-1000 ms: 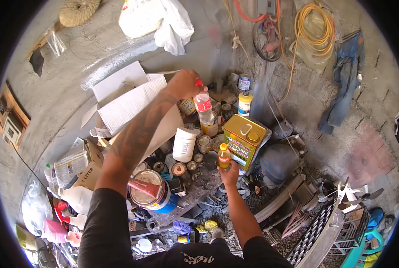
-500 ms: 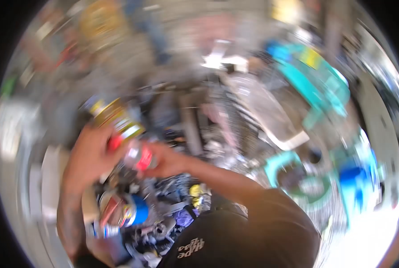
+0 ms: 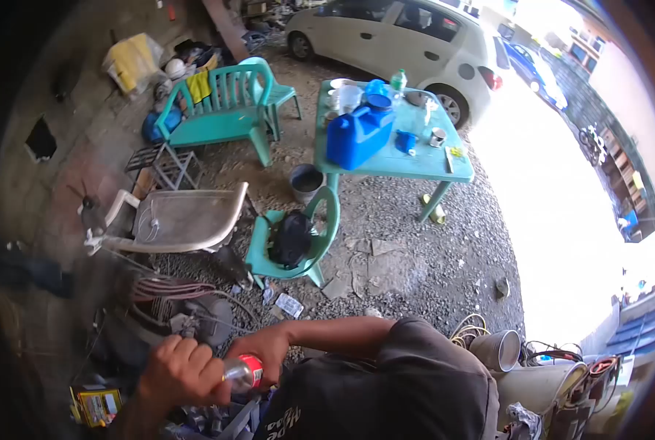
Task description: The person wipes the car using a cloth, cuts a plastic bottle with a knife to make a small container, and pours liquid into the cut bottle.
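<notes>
A clear plastic bottle with a red label lies tilted between my two hands at the lower left. My right hand is wrapped round the bottle's labelled body. My left hand is closed at the neck end of the bottle; its fingers cover the cap. Below and left of my left hand stands the yellow thinner can, partly cut off by the dark rim of the view.
A green table holds a blue jug, a green bottle and cups. Nearby are a green chair with a black bag, a green bench, a grey bucket, a white chair and a parked white car.
The view has swung right from the cluttered shelf to the yard. My right hand has left the small yellow bottle and now holds the red-labelled one, brought close to my body with both hands.
</notes>
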`<state>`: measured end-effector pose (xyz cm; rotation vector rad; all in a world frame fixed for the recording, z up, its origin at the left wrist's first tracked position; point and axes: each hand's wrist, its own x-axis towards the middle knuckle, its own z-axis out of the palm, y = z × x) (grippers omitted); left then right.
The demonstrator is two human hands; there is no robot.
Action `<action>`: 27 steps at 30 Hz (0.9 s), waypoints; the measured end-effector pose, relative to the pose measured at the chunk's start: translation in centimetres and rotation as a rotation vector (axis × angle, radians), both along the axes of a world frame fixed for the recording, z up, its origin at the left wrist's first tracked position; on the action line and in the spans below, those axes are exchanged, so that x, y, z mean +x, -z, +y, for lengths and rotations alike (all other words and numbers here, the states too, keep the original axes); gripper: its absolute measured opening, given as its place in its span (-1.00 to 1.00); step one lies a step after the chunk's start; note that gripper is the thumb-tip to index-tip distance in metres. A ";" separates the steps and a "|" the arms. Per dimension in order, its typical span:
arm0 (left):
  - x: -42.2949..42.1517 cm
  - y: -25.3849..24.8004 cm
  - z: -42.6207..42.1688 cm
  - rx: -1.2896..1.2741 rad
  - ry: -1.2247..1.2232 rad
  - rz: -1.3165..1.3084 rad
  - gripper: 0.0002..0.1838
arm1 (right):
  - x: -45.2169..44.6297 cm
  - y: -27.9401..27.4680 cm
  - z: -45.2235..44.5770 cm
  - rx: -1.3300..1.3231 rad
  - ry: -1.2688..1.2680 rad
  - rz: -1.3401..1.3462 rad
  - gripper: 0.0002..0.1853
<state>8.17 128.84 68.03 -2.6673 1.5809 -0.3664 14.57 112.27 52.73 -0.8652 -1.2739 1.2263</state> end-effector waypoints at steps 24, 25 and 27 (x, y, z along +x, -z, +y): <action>40.4 5.1 -68.0 0.030 0.296 0.619 -0.54 | 21.6 5.2 -65.0 -0.286 1.814 -0.161 -0.53; 41.8 5.9 -69.7 0.076 0.280 0.597 -0.55 | 22.5 5.9 -66.0 -0.294 1.832 -0.159 -0.53; 44.8 7.6 -72.7 0.081 0.283 0.575 -0.61 | 24.7 7.3 -68.0 -0.450 2.074 -0.406 -0.49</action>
